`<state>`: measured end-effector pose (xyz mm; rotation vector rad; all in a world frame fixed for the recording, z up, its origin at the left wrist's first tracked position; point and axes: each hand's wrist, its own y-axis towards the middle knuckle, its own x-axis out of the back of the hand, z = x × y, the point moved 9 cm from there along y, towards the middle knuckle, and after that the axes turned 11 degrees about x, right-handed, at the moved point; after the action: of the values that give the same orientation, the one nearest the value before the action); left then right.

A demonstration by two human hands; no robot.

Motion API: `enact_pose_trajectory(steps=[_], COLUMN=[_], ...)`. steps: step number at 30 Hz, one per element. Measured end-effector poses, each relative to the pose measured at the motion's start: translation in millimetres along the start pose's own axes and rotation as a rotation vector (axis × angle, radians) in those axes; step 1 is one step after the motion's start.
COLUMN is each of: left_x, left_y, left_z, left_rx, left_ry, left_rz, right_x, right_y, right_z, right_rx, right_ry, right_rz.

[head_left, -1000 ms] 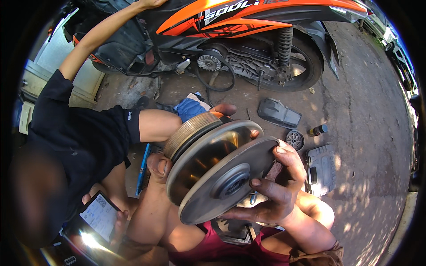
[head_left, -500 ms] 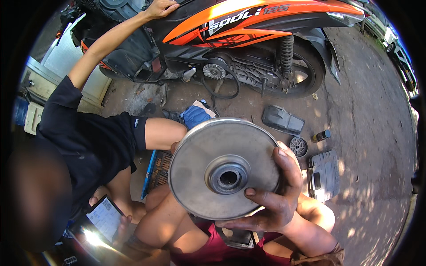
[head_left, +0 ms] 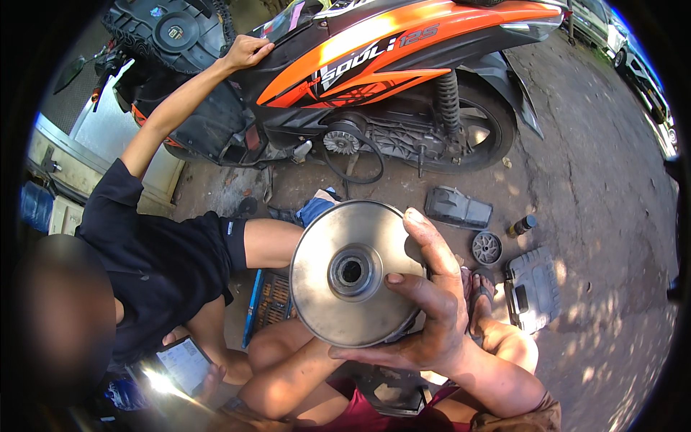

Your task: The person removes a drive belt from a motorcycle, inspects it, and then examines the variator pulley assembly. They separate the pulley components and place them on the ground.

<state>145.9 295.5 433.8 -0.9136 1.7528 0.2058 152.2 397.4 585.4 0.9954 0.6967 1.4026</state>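
Pulley was up just ahead of the bent knees, right hand spread pretty wide but gripping its right rim; left hand was hidden behind, couldn't tell its hold.

- Round grey metal disc with a raised collar around a dark central hole.
- Its broad face points toward the camera; it is held aloft.
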Motion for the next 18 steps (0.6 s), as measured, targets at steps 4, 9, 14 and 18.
enact_pose_trajectory(steps=[4,9,14,18], left_x=[0.9,1.0,-0.2,0.5], left_y=[4.3,7.4,8.6,9.1], left_z=[6.1,9.9,11.5,8.2], left_rx=[0.031,0.051,0.05,0.036], left_ry=[-0.021,-0.036,-0.038,-0.037], left_rz=[0.017,0.032,0.046,0.052], right_x=[-4.5,-2.8,-6.7,-8.1], right_y=[1.3,-0.7,0.0,-1.5], right_z=[-1.6,-8.2,-9.2,-12.7], right_rx=[0.031,-0.018,-0.005,-0.007], right_ry=[-0.028,0.004,0.016,-0.004], right_rz=[0.053,-0.013,-0.021,-0.009])
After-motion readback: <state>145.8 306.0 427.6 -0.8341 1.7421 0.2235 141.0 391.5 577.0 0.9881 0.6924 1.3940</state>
